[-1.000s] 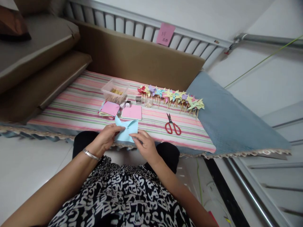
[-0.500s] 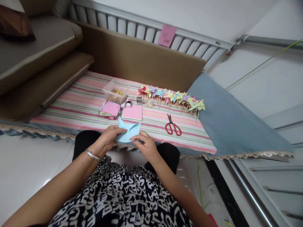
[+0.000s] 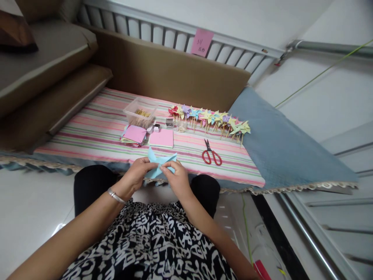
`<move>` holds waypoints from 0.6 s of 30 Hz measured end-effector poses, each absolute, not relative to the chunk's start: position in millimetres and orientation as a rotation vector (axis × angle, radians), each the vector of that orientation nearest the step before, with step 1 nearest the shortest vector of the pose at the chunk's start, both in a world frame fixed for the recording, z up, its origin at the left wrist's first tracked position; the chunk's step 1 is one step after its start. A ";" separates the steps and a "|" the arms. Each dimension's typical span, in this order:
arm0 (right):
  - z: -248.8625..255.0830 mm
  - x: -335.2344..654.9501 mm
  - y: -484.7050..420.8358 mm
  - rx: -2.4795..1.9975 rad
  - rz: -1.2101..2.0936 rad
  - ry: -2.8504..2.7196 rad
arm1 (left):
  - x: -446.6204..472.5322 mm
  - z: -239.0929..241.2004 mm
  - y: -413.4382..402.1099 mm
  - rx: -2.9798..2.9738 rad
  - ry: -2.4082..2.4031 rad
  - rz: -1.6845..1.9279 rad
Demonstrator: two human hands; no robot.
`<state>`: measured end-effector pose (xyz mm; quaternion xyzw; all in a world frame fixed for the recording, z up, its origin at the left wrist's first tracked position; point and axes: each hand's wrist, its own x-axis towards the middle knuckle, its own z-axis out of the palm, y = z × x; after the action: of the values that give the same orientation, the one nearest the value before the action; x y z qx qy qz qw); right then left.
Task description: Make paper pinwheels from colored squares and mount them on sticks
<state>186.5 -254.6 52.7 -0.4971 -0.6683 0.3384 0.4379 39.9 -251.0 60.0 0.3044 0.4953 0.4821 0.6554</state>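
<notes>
Both hands hold a light blue paper pinwheel [image 3: 154, 173], its cut corners bent in toward the middle, just in front of the cloth's near edge. My left hand [image 3: 140, 171] pinches it from the left, thumb pressed near the centre. From the right, my right hand [image 3: 175, 174] grips it with thumb and fingers by the centre. Behind it lie a stack of pink-topped cut paper squares [image 3: 134, 135] and a neater pink paper stack [image 3: 161, 138]. Red-handled scissors [image 3: 211, 154] rest to the right, apart from my hands.
A clear plastic box [image 3: 140, 113] holds small wooden sticks. Beside it are a small metal box [image 3: 169, 123] and a clear container [image 3: 182, 126]. Finished pinwheels [image 3: 206, 116] on sticks form a row along the back, before a cardboard panel [image 3: 175, 76].
My right hand has moved from the paper's lower right edge in to its centre, and the right side of the blue paper is now folded inward.
</notes>
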 end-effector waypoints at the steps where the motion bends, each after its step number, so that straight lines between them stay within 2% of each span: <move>1: 53.2 186.3 -255.2 -1.240 0.815 -1.680 | 39.9 60.1 -251.3 0.686 1.118 1.098; 18: 60.0 182.4 -256.6 -1.337 0.663 -1.707 | 40.4 67.1 -255.2 0.639 1.020 1.074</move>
<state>182.4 -256.6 60.0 -0.5341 -0.6821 0.2649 0.4234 40.4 -255.2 67.1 0.2858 0.4565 0.4807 0.6920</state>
